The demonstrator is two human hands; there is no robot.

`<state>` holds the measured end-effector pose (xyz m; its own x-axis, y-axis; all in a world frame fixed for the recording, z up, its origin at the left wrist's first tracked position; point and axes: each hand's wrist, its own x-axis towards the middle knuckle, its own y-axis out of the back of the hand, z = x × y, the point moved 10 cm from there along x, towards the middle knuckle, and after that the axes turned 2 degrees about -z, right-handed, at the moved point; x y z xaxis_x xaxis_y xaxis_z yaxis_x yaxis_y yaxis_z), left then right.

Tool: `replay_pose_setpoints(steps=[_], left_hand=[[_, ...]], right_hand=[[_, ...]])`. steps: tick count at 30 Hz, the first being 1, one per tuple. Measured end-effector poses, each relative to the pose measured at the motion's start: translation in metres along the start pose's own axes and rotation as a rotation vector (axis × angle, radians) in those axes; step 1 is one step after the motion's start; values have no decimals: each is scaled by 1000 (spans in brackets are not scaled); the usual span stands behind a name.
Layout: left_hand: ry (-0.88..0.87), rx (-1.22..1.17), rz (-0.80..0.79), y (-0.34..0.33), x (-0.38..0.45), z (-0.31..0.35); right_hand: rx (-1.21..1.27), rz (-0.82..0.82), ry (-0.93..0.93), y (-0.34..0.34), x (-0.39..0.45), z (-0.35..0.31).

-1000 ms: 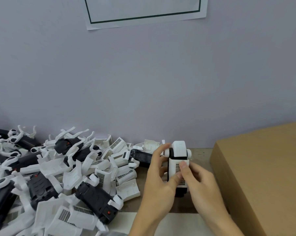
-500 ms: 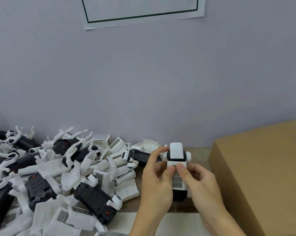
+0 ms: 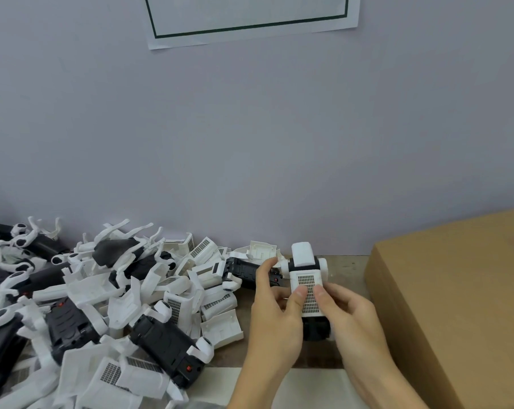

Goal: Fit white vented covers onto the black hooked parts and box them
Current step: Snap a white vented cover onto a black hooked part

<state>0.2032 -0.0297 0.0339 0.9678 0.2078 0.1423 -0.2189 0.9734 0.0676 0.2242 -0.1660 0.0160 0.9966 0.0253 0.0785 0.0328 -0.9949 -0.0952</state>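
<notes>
You are partway through the job, and by the look of the bench most of it lies ahead: the pile (image 3: pixel 102 305) to your left holds many loose white vented covers (image 3: pixel 208 304) mixed with black hooked parts (image 3: pixel 167 346) that carry no cover, so I judge a long run of fitting remains. The cardboard box (image 3: pixel 456 305) stands at your right, just beside your hands; only its outer wall and top face show, so what has been boxed cannot be told. The unit in hand is one black hooked part (image 3: pixel 315 330), held upright in front of you above the bench, with a white vented cover (image 3: pixel 307 293) lying over its front face, grille toward you. Whether that cover is fully snapped home cannot be told; it sits square on the body, which suggests the fitting is at or near its last press. Your left hand (image 3: pixel 275 317) grips the unit's left side, fingers curled round the back and the thumb pressed on the grille. Your right hand (image 3: pixel 350 317) grips the right side likewise, thumb on the grille just beside the left thumb. Boxing this unit is not yet done.
</notes>
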Motion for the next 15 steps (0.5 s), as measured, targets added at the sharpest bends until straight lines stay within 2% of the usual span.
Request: replay_pose_setpoints(steps=[4,7,11,15], left_hand=[[-13,13,2,-1,0,2],[-46,-29,18,1,0,6],[-46,-63,-53,-6,-3,7],[-60,6,-11,-2,-2,7]], right_hand=[[-145,40,95,1,-2,-11],[-66,70,77,4,-3,-10],[20,80,25,3,-3,-4],[-32,64,104,2,-4,-16]])
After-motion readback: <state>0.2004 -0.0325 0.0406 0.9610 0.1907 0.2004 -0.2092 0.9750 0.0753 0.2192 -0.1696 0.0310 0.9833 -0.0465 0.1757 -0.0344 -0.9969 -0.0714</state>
